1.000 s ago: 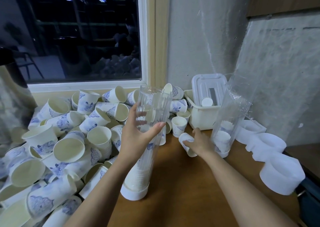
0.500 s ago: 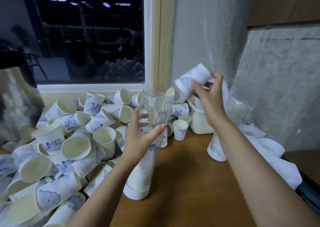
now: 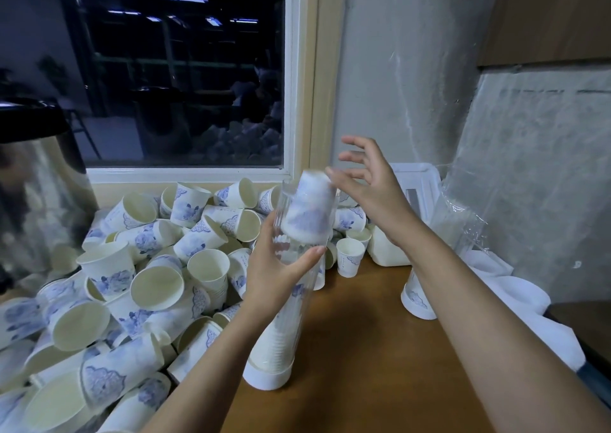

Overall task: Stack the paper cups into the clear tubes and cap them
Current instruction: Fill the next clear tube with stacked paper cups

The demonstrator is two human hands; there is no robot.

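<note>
A clear tube (image 3: 291,303) stands tilted on the wooden table (image 3: 373,366), its white cap (image 3: 267,377) at the bottom and a stack of cups in its lower part. My left hand (image 3: 277,267) grips the tube around its upper half. An upside-down paper cup (image 3: 309,211) with blue print sits blurred in the tube's mouth. My right hand (image 3: 367,181) hovers just right of that cup with fingers spread, holding nothing. A large heap of loose paper cups (image 3: 139,277) fills the left of the table.
A second clear tube (image 3: 459,221) stands at the right by the wall, partly behind my right forearm. A white plastic box (image 3: 386,250) sits behind it, and white caps (image 3: 515,297) lie at the right. A steel urn (image 3: 36,194) stands at far left below the window.
My right hand picked a cup off the table, carried it up and left to the tube's mouth, and has let it go. My left hand stays on the tube.
</note>
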